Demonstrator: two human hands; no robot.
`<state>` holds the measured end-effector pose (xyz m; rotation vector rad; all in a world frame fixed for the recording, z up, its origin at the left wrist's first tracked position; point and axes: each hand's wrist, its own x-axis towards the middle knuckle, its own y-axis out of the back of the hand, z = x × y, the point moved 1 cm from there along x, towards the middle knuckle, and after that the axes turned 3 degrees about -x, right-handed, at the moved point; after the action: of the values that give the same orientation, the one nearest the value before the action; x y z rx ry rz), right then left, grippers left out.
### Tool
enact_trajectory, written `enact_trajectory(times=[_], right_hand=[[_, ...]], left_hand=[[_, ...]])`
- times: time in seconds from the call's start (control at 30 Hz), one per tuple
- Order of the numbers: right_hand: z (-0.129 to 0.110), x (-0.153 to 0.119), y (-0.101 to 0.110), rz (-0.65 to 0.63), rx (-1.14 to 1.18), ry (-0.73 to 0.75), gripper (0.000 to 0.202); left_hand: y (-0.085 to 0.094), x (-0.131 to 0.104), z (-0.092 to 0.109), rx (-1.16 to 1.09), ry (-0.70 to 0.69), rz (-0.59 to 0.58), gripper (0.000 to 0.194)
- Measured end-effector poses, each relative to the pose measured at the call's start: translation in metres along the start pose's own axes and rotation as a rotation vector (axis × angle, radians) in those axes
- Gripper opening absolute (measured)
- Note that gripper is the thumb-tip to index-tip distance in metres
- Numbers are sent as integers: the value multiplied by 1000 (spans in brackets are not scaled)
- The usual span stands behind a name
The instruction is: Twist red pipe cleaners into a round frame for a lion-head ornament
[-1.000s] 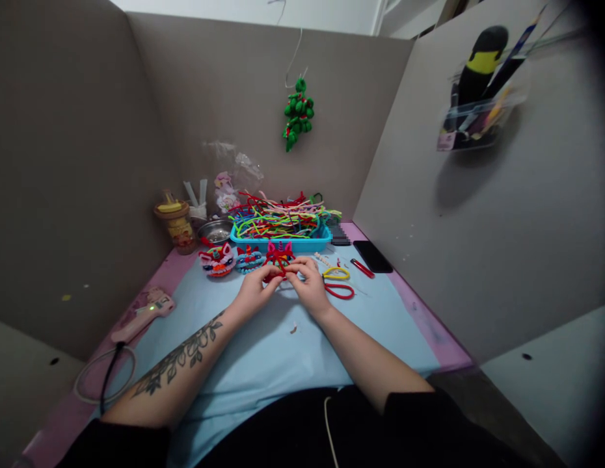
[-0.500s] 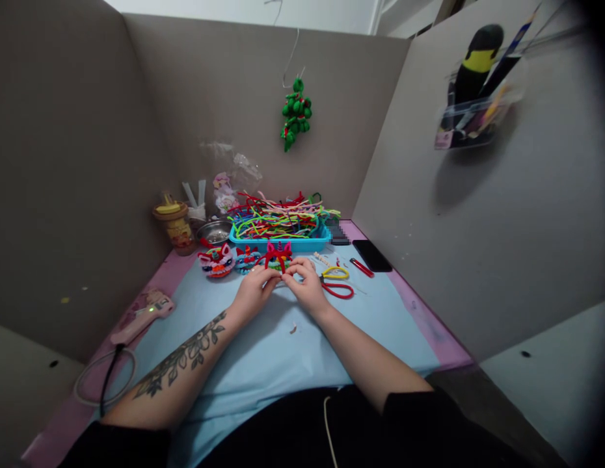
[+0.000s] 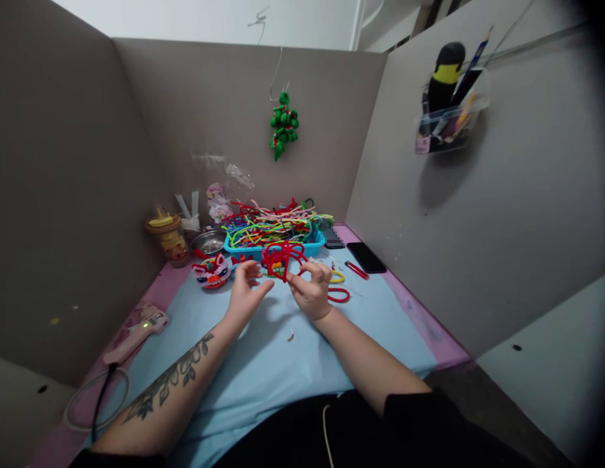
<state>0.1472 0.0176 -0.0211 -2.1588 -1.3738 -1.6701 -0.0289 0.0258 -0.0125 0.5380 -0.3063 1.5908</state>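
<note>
A frame of bent red pipe cleaners [image 3: 285, 261] is pinched at its lower end by my right hand [image 3: 311, 287], held up over the table. My left hand [image 3: 246, 289] is apart from it on the left, thumb and fingers spread with nothing between them. Behind the frame, partly covered, stand small pipe-cleaner animal heads; the red, pink and orange one [image 3: 211, 271] at the left shows most fully. Scissors with one yellow and one red handle [image 3: 338, 296] lie beside my right hand, partly hidden by it.
A blue tray [image 3: 248, 250] heaped with coloured pipe cleaners stands at the back. On the left are a pink glue gun [image 3: 136, 335], a cup [image 3: 168, 242] and a metal bowl [image 3: 209, 243]. A red cutter [image 3: 357, 270] and a black phone [image 3: 366, 258] lie right.
My left hand has let go of the red pipe cleaners and opened, moving left. My right hand has lifted and turned the piece, which shows more loops. The camera view has shifted slightly.
</note>
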Motion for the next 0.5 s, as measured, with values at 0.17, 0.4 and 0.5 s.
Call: enact_trajectory(times=[0.17,0.4,0.5], right_hand=[[-4,-3,-3,-103,29,26,15],[-6,-6,-19,-64,459,-313,18],[-5,-7,-34,-246,878,-620,25]], left_hand=[[-8,0,-3,-369,341,-191,31],[-2,7,-15,-670,430,60,31],[-4,5,-15,-731,469,46,29]])
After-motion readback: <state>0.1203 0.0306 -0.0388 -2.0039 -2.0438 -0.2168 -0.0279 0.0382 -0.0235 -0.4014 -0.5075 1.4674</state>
